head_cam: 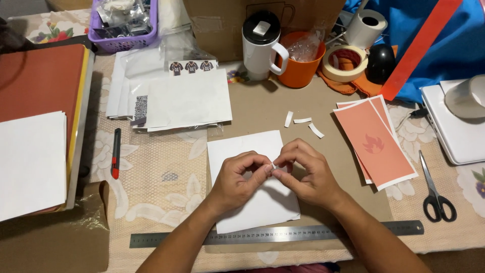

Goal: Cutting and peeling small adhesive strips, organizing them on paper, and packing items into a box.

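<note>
Seen from the head camera, both hands meet over a white sheet of paper [252, 177] that lies on the table [166, 177]. The left hand [237, 179] has its fingers curled in, thumb and forefinger pinched together on a tiny white scrap [273, 166]. The right hand [305, 174] is curled the same way, its fingertips closed on the other side of that scrap, so the scrap sits right between the two pinches, just above the sheet. How much of the scrap is hidden under the fingertips cannot be told. Three small white strips [302, 123] lie just beyond the sheet. A metal ruler [177, 237] lies along the near edge of the table, just below the sheet and under the forearms. To the right is a stack of orange printed cards [374, 144], and further right a pair of scissors [434, 194]. To the left lies a red utility knife [115, 153]. At the back stand a white mug with a black lid [261, 45] and a roll of masking tape [345, 63].
</note>
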